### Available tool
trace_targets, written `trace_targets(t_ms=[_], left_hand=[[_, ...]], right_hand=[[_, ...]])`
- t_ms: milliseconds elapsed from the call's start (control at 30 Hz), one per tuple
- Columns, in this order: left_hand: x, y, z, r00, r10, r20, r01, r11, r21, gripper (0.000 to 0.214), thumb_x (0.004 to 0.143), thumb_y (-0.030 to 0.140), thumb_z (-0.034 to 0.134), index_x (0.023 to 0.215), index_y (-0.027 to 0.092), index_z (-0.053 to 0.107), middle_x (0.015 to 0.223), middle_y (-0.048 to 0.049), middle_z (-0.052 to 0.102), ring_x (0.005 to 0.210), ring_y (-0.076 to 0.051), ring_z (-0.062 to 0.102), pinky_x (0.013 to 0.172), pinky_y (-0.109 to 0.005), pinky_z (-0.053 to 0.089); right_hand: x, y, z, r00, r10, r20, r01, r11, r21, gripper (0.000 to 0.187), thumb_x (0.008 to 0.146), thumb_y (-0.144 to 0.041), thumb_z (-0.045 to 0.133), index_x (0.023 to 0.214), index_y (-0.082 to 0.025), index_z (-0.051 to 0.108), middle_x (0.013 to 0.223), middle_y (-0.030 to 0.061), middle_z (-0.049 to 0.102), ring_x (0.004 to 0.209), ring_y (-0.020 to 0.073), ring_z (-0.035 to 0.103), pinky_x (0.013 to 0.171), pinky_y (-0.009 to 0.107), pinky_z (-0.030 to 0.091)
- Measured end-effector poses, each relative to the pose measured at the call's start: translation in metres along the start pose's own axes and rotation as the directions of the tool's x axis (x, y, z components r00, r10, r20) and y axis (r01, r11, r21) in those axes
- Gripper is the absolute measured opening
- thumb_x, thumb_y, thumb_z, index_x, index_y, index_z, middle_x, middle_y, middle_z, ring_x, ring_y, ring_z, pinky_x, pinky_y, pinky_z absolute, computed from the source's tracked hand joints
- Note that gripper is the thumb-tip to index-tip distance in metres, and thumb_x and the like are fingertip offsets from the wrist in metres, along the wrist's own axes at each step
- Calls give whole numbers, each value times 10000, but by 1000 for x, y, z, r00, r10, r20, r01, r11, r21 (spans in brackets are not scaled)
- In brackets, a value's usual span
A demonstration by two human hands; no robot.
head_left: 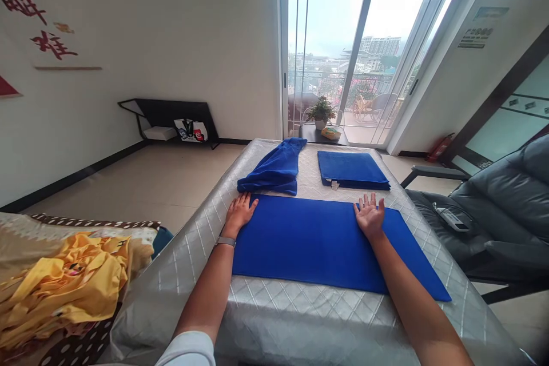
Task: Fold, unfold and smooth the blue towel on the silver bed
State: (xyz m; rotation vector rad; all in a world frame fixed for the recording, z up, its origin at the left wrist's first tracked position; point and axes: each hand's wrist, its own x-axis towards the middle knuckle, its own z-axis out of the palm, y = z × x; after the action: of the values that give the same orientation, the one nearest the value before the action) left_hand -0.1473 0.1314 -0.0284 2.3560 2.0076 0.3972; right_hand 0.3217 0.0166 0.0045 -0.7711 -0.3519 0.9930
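Observation:
A blue towel (309,243) lies spread flat across the quilted silver table cover (291,300). My left hand (241,213) rests on its far left corner, fingers stretched forward and thumb apart. Over the towel's right half is my right hand (369,216), palm turned up and fingers spread, holding nothing. Whether its back touches the cloth I cannot tell. Beyond my left hand sits a crumpled blue towel (277,168). Behind my right hand a neatly folded stack of blue towels (352,168) shows a small white label on its near edge.
A dark armchair (510,200) with a power strip (450,217) on its seat stands close on the right. Yellow cloth (72,280) is heaped at the lower left. A potted plant (321,111) stands on a small table by the glass door. A black rack (175,120) lies by the wall.

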Motion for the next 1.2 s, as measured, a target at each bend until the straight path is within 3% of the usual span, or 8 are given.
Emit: trace_targets(t_ms=[300,400,500,633,767,900,1033,1200], left_hand=[[-2,4,-5,1000,-14,13,14,1000,13,691,1050,540,217,1552,93,379,1615,-153,378,1515,-265,302,1253,-421,182],[-3,5,-6,1000,-20,15,20,1000,8,687,1050,542,217,1556,106,377,1619,-149,370,1513,-265,306,1251,-426,188],[-2,5,-5,1000,-16,16,16,1000,-8,688,1050,552,214,1558,118,378,1622,-142,367,1516,-262,300,1252,-431,189],[-2,4,-3,1000,-12,-3,12,1000,-19,692,1048,571,190,1557,144,386,1618,-129,382,1517,-259,297,1253,-443,183],[-1,2,-1,1000,-12,0,12,1000,-11,691,1051,559,197,1557,128,382,1619,-137,377,1515,-258,302,1255,-435,178],[-1,2,0,1000,-10,4,10,1000,-10,672,1052,547,214,1559,137,379,1625,-129,367,1517,-262,297,1252,-432,178],[-1,2,0,1000,-6,-2,6,1000,-18,681,1050,548,227,1558,119,376,1625,-139,365,1520,-261,289,1251,-427,176],[-1,2,0,1000,-8,-6,8,1000,-21,687,1049,561,214,1552,128,391,1614,-140,385,1515,-261,302,1251,-430,175]], right_hand=[[26,-96,-88,952,-192,-240,180,981,-72,783,823,-800,427,1523,-464,328,1710,-5,151,1542,174,210,1209,579,171],[25,-117,-100,917,-245,-314,229,969,-88,772,831,-778,387,1529,-454,331,1710,9,152,1538,162,219,1213,559,118],[15,-123,-89,908,-284,-310,273,959,-79,739,827,-774,363,1497,-463,396,1689,2,238,1517,161,280,1204,556,146],[-15,-97,-40,951,-242,-194,242,970,-24,622,846,-748,392,1407,-500,497,1621,-45,385,1487,159,348,1210,578,186],[-52,-40,21,992,-123,-18,123,992,6,541,885,-714,439,1366,-491,547,1595,-84,421,1486,159,351,1244,526,163],[-79,21,65,991,36,128,-37,999,3,482,928,-675,436,1380,-532,524,1602,-143,395,1500,145,321,1257,486,167],[-92,58,78,973,133,187,-124,991,-57,466,949,-634,443,1407,-561,480,1608,-175,372,1510,114,286,1264,461,139],[-89,53,61,977,145,156,-131,987,-94,486,949,-632,440,1426,-544,465,1631,-164,335,1524,116,249,1262,468,122]])
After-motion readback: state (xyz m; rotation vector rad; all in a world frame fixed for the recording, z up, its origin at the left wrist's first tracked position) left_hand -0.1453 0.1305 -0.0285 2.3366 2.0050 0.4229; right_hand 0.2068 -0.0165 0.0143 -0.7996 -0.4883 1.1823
